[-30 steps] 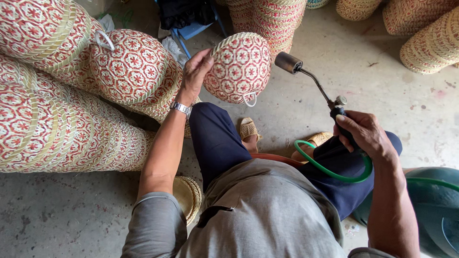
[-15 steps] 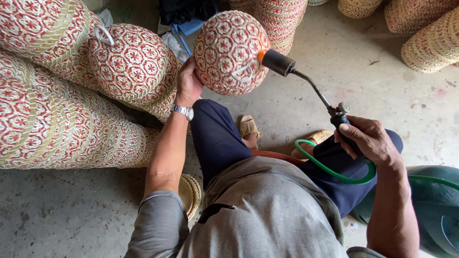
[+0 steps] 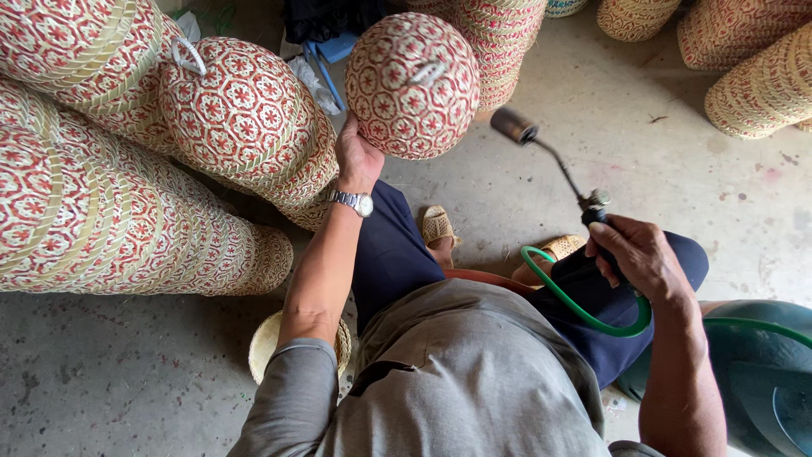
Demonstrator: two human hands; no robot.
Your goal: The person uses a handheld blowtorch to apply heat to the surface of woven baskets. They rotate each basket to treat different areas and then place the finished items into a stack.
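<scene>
My left hand (image 3: 357, 157) grips the lower left edge of a round woven lid (image 3: 413, 85), red and cream patterned with a small loop handle on top, held up in front of me. My right hand (image 3: 640, 256) is closed around the handle of a gas torch (image 3: 550, 156). Its dark nozzle points up and left, a short gap to the right of the lid. A green hose (image 3: 584, 309) loops from the torch handle across my lap. A silver watch sits on my left wrist.
Stacks of matching woven baskets (image 3: 101, 211) lie on their sides at left, more (image 3: 753, 76) stand at the top right. A green gas cylinder (image 3: 753, 381) sits at lower right. A woven hat or disc (image 3: 266, 343) lies under my left elbow. Concrete floor all around.
The lid has turned in my left hand, its domed top with the loop handle now facing me. The torch nozzle has pulled away to the right of the lid.
</scene>
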